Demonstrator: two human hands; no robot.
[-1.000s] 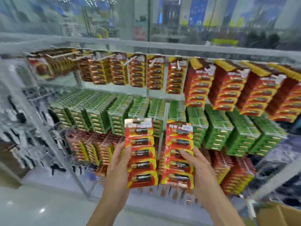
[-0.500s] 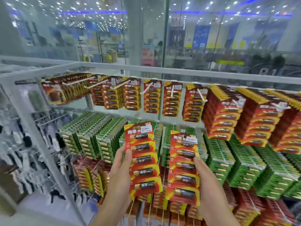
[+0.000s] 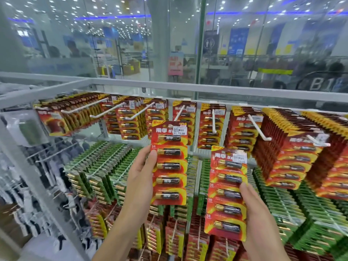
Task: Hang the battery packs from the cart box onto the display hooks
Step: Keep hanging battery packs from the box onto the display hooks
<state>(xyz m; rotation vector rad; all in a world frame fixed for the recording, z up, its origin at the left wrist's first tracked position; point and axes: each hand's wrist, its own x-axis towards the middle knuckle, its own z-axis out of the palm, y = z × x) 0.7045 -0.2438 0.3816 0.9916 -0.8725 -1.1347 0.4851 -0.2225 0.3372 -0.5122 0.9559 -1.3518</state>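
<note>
My left hand (image 3: 140, 178) grips a red and yellow battery pack (image 3: 169, 164) by its left edge, thumb on the front, and holds it upright. Its top is just below a white display hook (image 3: 179, 112) in the top row. My right hand (image 3: 258, 213) grips a second red battery pack (image 3: 227, 193) by its right edge, lower and to the right. More white hooks (image 3: 213, 121) with red packs hanging on them run along the top row. The cart box is out of view.
Green battery packs (image 3: 101, 166) fill the middle row, and red ones (image 3: 175, 240) the bottom row. A grey metal frame (image 3: 207, 89) tops the rack, with glass behind it. Socks hang on a rack (image 3: 22, 194) to the left.
Both hands have risen with their packs toward the top row, the left one higher. The view has tilted up, so the top hooks now sit mid-frame.
</note>
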